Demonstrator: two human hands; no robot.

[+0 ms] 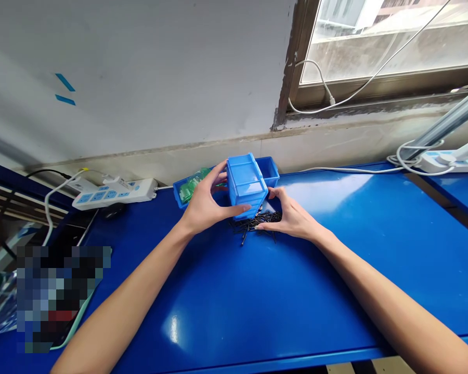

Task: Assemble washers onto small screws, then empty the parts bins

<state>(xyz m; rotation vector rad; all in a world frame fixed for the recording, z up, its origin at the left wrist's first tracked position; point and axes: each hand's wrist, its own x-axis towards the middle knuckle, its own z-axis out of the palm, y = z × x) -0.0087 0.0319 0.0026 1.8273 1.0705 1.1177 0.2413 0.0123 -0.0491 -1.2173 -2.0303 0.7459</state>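
Observation:
My left hand grips a small blue plastic bin, tipped over with its bottom facing me, above a pile of small black screws on the blue table. On the bin's right side, my right hand touches its lower corner while its fingers rest by the screws. Behind stands a second blue bin, and a third one holding a green packet.
A white power strip with cables lies at the back left, another power strip at the back right. A phone-like object lies at the left edge. The wall and a window sill run behind the table.

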